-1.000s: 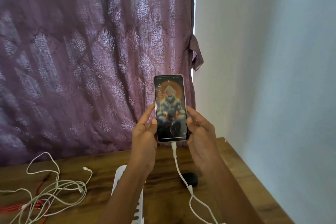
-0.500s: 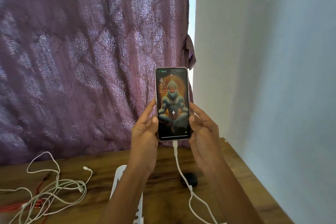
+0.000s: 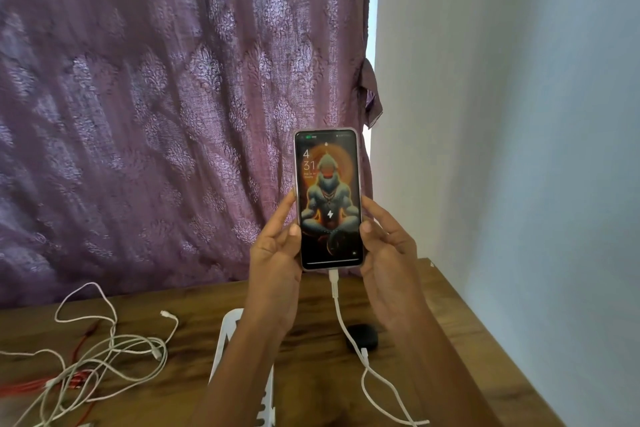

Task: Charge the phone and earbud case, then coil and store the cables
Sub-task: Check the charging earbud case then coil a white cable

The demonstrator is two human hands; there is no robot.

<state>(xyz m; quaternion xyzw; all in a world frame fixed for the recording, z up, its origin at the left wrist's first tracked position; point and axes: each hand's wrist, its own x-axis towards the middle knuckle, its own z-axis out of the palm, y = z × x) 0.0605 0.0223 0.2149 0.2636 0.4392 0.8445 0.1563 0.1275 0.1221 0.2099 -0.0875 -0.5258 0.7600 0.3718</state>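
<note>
Phone (image 3: pixel 329 198) up in the air, upright, screen lit and facing the camera, a lightning-bolt mark glowing in the middle of the picture on it; left hand (image 3: pixel 273 253) grips its left edge, thumb pressed at the side, fingers behind; right hand (image 3: pixel 388 253) holds the right edge the same way; a white cable (image 3: pixel 341 319) is plugged into the bottom of the phone and drops to the wooden counter (image 3: pixel 194 315); there it runs across the black earbud case (image 3: pixel 363 340), which lies flat just below the right hand; whether the case is plugged in, I cannot tell; off to the left, a loose tangle of white cables (image 3: pixel 104 350) sprawls over a red cable (image 3: pixel 20 388); a white slotted rack (image 3: pixel 228 333) sits under the left forearm; purple curtain (image 3: pixel 173 114) behind, pale wall (image 3: pixel 519 114) on the right.
</note>
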